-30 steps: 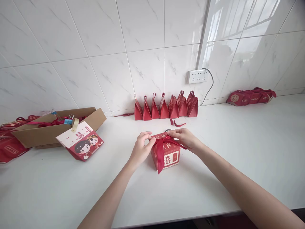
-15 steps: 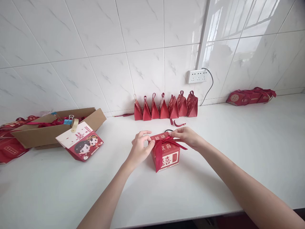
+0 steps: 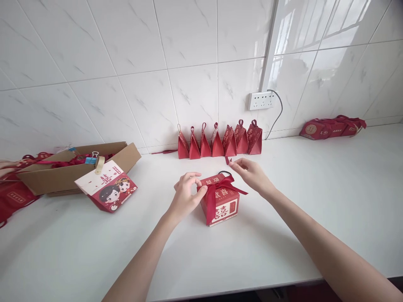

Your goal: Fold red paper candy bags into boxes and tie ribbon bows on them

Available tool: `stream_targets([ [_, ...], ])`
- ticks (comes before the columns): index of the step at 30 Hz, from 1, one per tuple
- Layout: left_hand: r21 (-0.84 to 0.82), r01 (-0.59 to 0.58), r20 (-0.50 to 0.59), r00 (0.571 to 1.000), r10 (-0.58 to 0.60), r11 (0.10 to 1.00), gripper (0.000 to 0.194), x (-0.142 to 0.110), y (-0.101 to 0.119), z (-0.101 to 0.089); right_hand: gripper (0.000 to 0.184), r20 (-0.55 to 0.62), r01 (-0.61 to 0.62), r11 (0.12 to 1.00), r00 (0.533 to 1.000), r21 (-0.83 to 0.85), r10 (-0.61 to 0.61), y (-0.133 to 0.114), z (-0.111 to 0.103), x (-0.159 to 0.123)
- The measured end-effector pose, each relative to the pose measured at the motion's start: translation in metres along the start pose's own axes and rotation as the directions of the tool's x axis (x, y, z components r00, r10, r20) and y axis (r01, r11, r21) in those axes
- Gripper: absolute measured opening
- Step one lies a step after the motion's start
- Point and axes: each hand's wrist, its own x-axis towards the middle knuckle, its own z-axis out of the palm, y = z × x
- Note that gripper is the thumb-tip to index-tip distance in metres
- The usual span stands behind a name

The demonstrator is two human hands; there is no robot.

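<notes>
The red gift box stands in the middle of the white table, with a ribbon bow on its top. The left hand, fingers narrow, is at the bow's left side; the right hand, fingertips close together, is apart, far and right. Whether either grips something, I cannot tell. Probably the bow is being arranged; the next move calls for a gentle touch.
</notes>
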Motion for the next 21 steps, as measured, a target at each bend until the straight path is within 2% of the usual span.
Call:
stream_targets([
  [2,-0.032,-0.015,-0.030,0.999,0.014,0.999,0.007,0.000,0.001,0.002,0.042,-0.049,0.115,0.993,0.992,-0.004,-0.115,-0.014,0.000,-0.013],
  [3,-0.043,-0.031,-0.046,0.999,0.029,0.999,0.006,0.000,0.002,0.003,0.043,0.013,0.135,0.991,0.991,-0.007,-0.135,-0.021,-0.001,-0.021],
  [4,-0.048,-0.049,-0.053,0.997,0.047,0.998,0.008,0.000,0.003,0.004,0.045,0.135,0.125,0.992,0.983,-0.009,-0.123,-0.028,-0.001,-0.028],
  [5,-0.043,-0.068,-0.048,0.997,0.066,0.997,0.010,0.000,0.003,0.005,0.046,0.302,0.088,0.996,0.950,-0.020,-0.078,-0.034,0.000,-0.036],
  [6,-0.028,-0.086,-0.030,0.996,0.085,0.996,0.012,0.000,0.003,0.007,0.046,0.479,0.034,0.998,0.878,-0.047,-0.008,-0.038,0.001,-0.043],
  [7,-0.008,-0.100,-0.003,0.995,0.100,0.995,0.013,0.000,0.004,0.008,0.045,0.628,-0.022,0.996,0.775,-0.088,0.073,-0.041,0.002,-0.048],
  [8,0.012,-0.110,0.024,0.994,0.110,0.994,0.014,-0.001,0.004,0.008,0.044,0.728,-0.069,0.989,0.670,-0.134,0.145,-0.042,0.004,-0.053],
  [9,0.029,-0.117,0.048,0.992,0.115,0.993,0.016,-0.001,0.004,0.009,0.043,0.783,-0.102,0.981,0.591,-0.167,0.195,-0.042,0.007,-0.056],
  [10,0.040,-0.119,0.064,0.991,0.117,0.992,0.017,-0.002,0.004,0.009,0.043,0.802,-0.128,0.975,0.555,-0.179,0.220,-0.042,0.010,-0.057],
  [11,0.042,-0.119,0.074,0.990,0.116,0.992,0.018,-0.002,0.003,0.010,0.044,0.805,-0.152,0.974,0.548,-0.171,0.227,-0.040,0.014,-0.058],
  [13,0.027,-0.116,0.090,0.989,0.113,0.993,0.019,-0.002,0.003,0.010,0.042,0.796,-0.178,0.977,0.571,-0.118,0.200,-0.038,0.020,-0.058],
  [15,-0.001,-0.112,0.108,0.988,0.112,0.994,0.019,-0.002,0.002,0.010,0.037,0.794,-0.173,0.983,0.588,-0.063,0.154,-0.036,0.023,-0.056],
  [17,-0.033,-0.103,0.129,0.986,0.107,0.994,0.021,-0.001,0.000,0.011,0.032,0.805,-0.153,0.988,0.581,-0.036,0.120,-0.036,0.022,-0.053],
  [19,-0.074,-0.090,0.154,0.983,0.100,0.993,0.021,0.000,-0.002,0.012,0.029,0.831,-0.144,0.989,0.546,-0.033,0.107,-0.035,0.017,-0.048],
  [21,-0.116,-0.073,0.171,0.981,0.093,0.991,0.022,0.001,-0.004,0.013,0.029,0.872,-0.142,0.989,0.478,-0.043,0.106,-0.033,0.012,-0.044],
])
